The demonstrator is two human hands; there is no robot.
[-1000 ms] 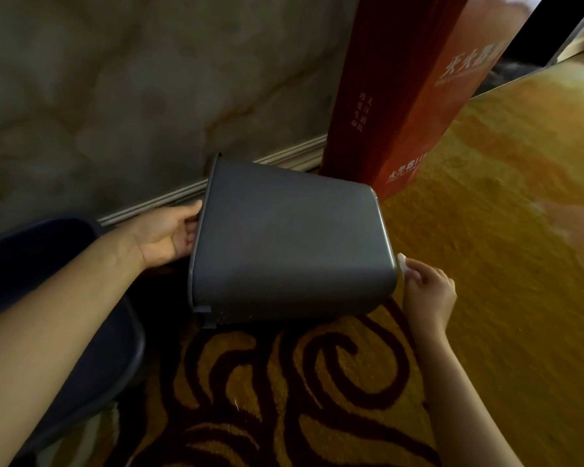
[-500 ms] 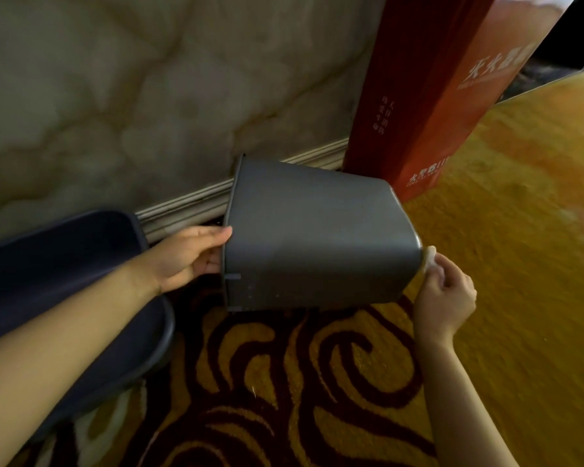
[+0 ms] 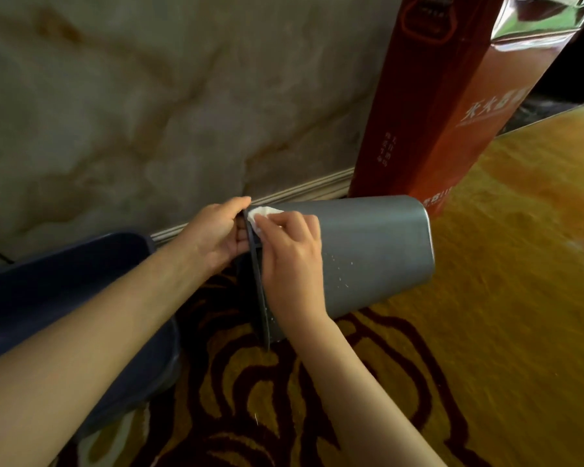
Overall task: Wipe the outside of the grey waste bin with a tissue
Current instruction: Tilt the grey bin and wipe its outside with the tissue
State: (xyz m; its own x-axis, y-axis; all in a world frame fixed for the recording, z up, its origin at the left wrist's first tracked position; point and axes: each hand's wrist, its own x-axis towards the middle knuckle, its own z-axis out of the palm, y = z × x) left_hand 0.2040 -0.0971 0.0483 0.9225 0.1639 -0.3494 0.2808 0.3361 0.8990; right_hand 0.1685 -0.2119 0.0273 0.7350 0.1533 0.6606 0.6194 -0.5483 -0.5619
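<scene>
The grey waste bin [image 3: 368,251] is tipped on its side above the carpet, mouth to the left and base to the right. My left hand [image 3: 218,235] grips its rim at the upper left, fingers inside the mouth. My right hand [image 3: 292,261] presses a small white tissue [image 3: 258,215] against the bin's outer wall just beside the rim, close to my left hand. Small white specks dot the grey wall near my right wrist.
A dark blue tub [image 3: 64,298] stands on the floor at the left, under my left forearm. A tall red box [image 3: 452,102] stands against the marble wall [image 3: 149,112] behind the bin. Yellow and brown patterned carpet [image 3: 503,298] spreads to the right and front.
My right hand has moved with the tissue from the bin's base end on the right to the rim end on the left. The bin has turned a little; my left hand still holds the rim.
</scene>
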